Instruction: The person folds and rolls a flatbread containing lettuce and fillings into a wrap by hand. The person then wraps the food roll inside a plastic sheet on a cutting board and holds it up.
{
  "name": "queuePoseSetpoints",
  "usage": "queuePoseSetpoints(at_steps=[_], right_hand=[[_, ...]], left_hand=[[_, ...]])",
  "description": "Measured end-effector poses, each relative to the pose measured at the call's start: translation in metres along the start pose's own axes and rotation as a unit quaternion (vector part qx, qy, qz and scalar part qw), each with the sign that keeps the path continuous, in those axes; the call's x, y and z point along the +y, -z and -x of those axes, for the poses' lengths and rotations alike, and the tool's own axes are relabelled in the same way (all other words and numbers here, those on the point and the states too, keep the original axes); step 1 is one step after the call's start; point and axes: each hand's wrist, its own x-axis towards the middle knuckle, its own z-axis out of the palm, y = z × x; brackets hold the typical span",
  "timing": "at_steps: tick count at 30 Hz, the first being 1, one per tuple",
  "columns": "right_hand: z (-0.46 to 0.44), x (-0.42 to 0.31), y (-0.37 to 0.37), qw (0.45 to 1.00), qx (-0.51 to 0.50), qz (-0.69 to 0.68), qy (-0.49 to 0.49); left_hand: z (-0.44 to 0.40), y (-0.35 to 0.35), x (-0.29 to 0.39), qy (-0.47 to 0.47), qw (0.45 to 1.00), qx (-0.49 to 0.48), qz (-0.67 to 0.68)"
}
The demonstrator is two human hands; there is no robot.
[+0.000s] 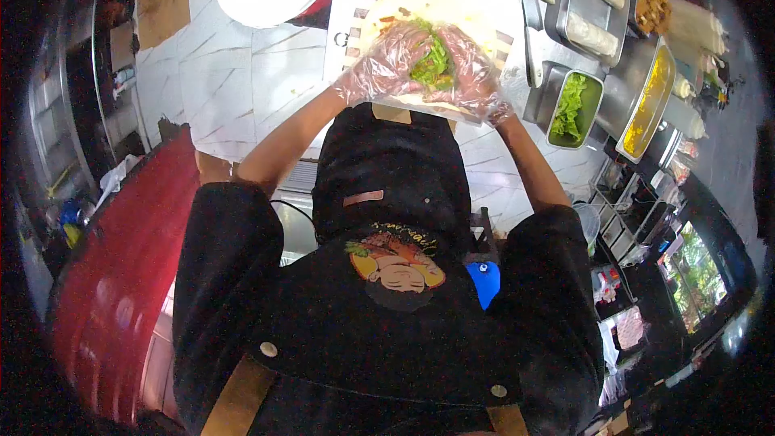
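Observation:
A flat round tortilla (468,12) lies on a printed sheet over a white board. Green lettuce (433,63) is heaped at its near side, with bits of brown and orange filling beyond. My left hand (390,58), in a clear plastic glove, curls its fingers round the left side of the lettuce. From the other side my right hand (471,71), gloved the same way, is wrapped against the heap. Both hands rest on the tortilla, and its pale near edge shows below them. The fingertips are partly hidden in the filling.
Right of the board lies a long knife (534,56). Beyond it stand a metal tray (559,12) with rolled wraps, a lettuce pan (552,117) and a pan with yellow food (622,145). A white round lid (234,4) sits at upper left.

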Motion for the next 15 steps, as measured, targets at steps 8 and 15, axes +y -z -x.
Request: queuePoseSetpoints(at_steps=[8, 15], right_hand=[[0.009, 0.001, 0.009, 0.999, 0.025, -0.003, 0.026], [0.0, -0.006, 0.007, 0.99, 0.073, -0.119, -0.035]], left_hand=[[0.004, 0.004, 0.006, 0.011, 1.0, -0.009, -0.004], [0.001, 0.003, 0.003, -0.006, 0.999, 0.036, -0.006]])
